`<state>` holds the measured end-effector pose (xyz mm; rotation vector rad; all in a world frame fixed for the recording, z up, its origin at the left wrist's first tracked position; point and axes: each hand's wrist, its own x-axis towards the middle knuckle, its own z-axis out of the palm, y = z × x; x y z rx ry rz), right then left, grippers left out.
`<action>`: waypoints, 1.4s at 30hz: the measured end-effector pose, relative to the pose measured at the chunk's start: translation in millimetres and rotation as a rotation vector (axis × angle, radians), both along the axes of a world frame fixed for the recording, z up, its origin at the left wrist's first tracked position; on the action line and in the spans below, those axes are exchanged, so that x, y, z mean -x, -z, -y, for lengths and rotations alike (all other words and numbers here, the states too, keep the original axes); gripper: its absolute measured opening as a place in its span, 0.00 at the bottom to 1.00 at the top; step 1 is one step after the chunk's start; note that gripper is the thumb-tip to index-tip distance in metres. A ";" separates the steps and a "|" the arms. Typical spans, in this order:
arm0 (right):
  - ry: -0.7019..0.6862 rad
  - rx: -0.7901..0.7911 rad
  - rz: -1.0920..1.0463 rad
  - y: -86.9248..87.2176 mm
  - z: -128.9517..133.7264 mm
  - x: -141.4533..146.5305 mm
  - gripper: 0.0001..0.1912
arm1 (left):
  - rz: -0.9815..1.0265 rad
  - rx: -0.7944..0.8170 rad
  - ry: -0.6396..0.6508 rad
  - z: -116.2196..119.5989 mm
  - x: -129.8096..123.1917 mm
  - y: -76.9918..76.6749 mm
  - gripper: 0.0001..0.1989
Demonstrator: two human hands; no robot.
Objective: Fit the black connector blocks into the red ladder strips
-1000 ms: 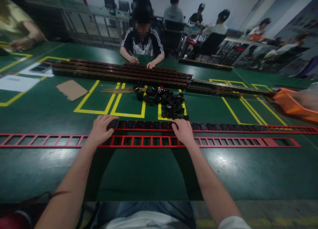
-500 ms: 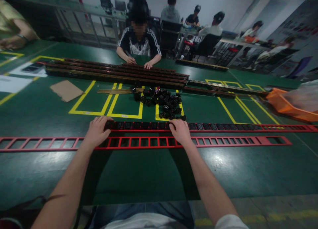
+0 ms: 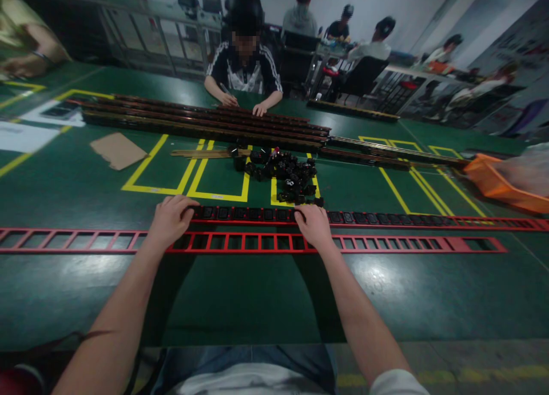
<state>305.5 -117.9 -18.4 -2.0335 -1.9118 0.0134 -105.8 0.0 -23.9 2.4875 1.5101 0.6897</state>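
A long red frame strip (image 3: 433, 226) lies across the table, with a row of black square inserts (image 3: 269, 214) in its openings. At its left end, my left hand (image 3: 174, 220) is closed round the strip, fingers curled over the far edge. Further right, my right hand (image 3: 315, 222) grips the same strip from above, its fingertips on the black inserts. Nearer to me, a second red frame strip (image 3: 240, 242) with open ladder-like slots runs parallel, passing beneath both forearms. Beyond the hands sits a heap of small black parts (image 3: 295, 175).
A stack of long dark strips (image 3: 193, 120) lies across the table beyond the heap. There is a cardboard piece (image 3: 119, 150) at left and an orange crate (image 3: 506, 183) with a plastic bag at right. A person (image 3: 244, 69) opposite holds a pen.
My hands keep their hold on the strip, with little movement. The whole view has shifted slightly, so things appear a bit further right.
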 end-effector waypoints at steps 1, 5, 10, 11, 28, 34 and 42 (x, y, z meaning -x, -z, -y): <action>-0.002 -0.002 -0.002 0.2 0.1 -0.2 0.17 | 0.003 0.002 -0.007 -1.0 0.7 0.0 0.16; -0.002 -0.007 -0.006 -0.1 0.3 -0.3 0.17 | 0.031 0.022 -0.008 -3.9 4.0 -0.9 0.16; 0.001 0.005 -0.011 -0.8 0.5 0.5 0.17 | 0.034 -0.002 -0.042 0.1 1.0 0.1 0.14; 0.000 0.000 -0.010 -0.7 0.5 0.5 0.17 | 0.031 -0.018 -0.055 1.4 -0.4 0.7 0.14; 0.025 0.050 0.043 -5.9 3.9 7.6 0.17 | -0.189 0.061 -0.117 11.1 -10.5 -7.1 0.24; -0.159 0.123 -0.010 -17.6 11.0 -8.2 0.27 | -0.190 0.139 -0.097 5.6 -7.6 -6.6 0.28; -0.191 0.242 0.018 -31.8 -4.0 -4.1 0.26 | -0.217 0.016 -0.018 15.1 -16.8 -9.6 0.27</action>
